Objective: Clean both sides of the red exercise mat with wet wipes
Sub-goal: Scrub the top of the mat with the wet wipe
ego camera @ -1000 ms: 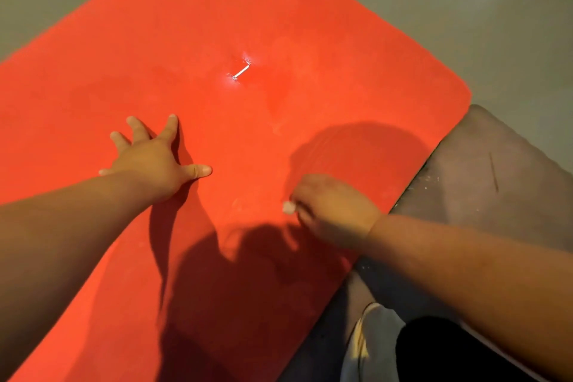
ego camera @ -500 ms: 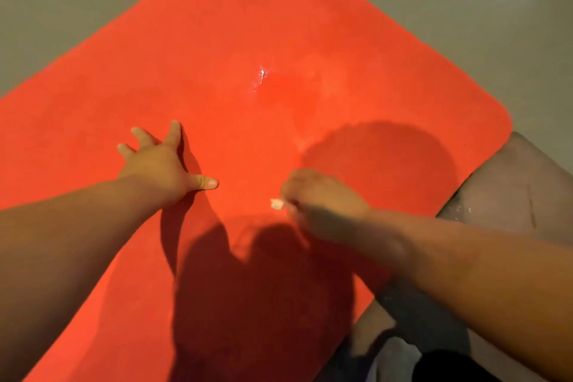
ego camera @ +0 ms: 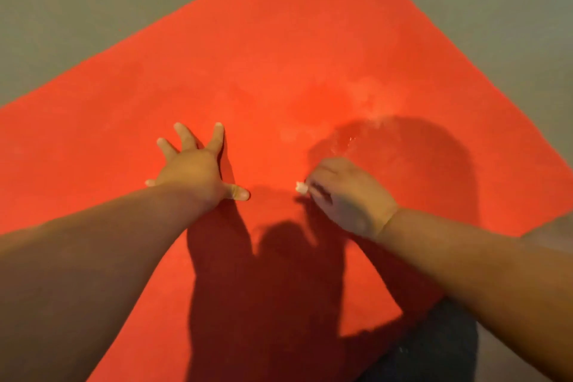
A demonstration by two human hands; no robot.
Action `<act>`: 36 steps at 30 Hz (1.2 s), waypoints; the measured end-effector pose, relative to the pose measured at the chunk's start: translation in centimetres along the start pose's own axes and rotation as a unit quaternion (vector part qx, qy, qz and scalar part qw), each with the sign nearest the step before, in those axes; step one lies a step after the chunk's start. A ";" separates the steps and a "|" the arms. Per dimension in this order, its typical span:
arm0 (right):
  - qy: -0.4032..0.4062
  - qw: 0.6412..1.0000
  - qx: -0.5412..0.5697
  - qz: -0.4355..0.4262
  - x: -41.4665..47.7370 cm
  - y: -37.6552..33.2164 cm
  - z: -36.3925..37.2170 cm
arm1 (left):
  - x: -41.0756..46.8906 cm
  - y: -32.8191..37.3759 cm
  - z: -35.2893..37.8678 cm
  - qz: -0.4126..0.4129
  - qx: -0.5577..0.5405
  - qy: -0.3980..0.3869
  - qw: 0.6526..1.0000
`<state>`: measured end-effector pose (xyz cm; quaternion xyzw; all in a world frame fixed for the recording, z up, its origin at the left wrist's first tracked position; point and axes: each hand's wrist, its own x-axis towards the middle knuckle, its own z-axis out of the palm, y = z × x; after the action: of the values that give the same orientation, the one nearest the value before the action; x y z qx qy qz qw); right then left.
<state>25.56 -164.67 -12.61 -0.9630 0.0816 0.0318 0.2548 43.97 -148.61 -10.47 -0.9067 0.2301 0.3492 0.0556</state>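
The red exercise mat [ego camera: 279, 56] is spread on the floor [ego camera: 62, 9]. The left hand [ego camera: 193, 164] is pressed flat on it, fingers splayed. Beside it, a wet wipe [ego camera: 300, 187] is gripped in the curled right hand [ego camera: 347, 195]; only 1 white tip is seen.

red mat [ego camera: 279, 56] lay flat on grey floor [ego camera: 77, 9], edges diagonal in view; matte surface, wet glossy patch right of centre. wet wipe [ego camera: 300, 187] was white, wadded, mostly hidden in right hand [ego camera: 347, 195], small end showing, against the mat.
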 end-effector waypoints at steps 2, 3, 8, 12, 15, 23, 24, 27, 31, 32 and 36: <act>0.087 0.990 -0.059 0.091 2.5 3.8 -2.1 | 0.1 -0.1 0.1 -0.001 0.001 -0.003 1.000; 0.124 0.977 -0.075 0.156 3.7 5.8 -3.4 | 0.1 -0.1 0.1 -0.001 0.002 -0.003 1.000; 0.144 0.952 -0.046 0.267 6.2 5.4 -3.7 | -0.1 -0.1 0.0 -0.003 -0.003 -0.007 1.000; 0.030 0.998 0.018 0.054 2.9 -2.7 0.9 | -0.2 -0.1 0.0 -0.004 -0.011 -0.009 1.000; 0.035 0.999 0.002 0.009 3.9 0.5 0.0 | -0.2 -0.1 0.0 -0.006 -0.010 -0.008 1.000; 0.178 0.956 -0.047 0.228 9.4 7.0 -4.0 | -0.1 -0.2 0.2 -0.005 -0.017 -0.005 1.000; 0.167 0.964 -0.032 0.202 8.9 5.6 -3.2 | -0.2 -0.2 0.2 -0.007 -0.016 -0.003 1.000; 0.075 0.995 0.010 0.067 6.4 0.5 -0.5 | -0.3 -0.2 0.3 -0.005 -0.013 0.006 1.000; 0.013 0.999 0.009 -0.049 5.9 0.4 -0.2 | -0.3 -0.1 0.3 -0.009 -0.016 0.004 1.000; 0.039 0.999 0.001 -0.025 6.8 1.8 -0.8 | -0.3 -0.1 0.2 -0.010 -0.017 0.002 1.000; 0.194 0.959 -0.076 0.194 10.5 9.7 -5.6 | -0.4 0.1 0.1 -0.015 -0.015 -0.003 1.000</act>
<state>34.32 -177.23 -13.48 -0.9328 0.3122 -0.1005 0.1493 43.63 -148.48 -10.32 -0.9096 0.2115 0.3543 0.0479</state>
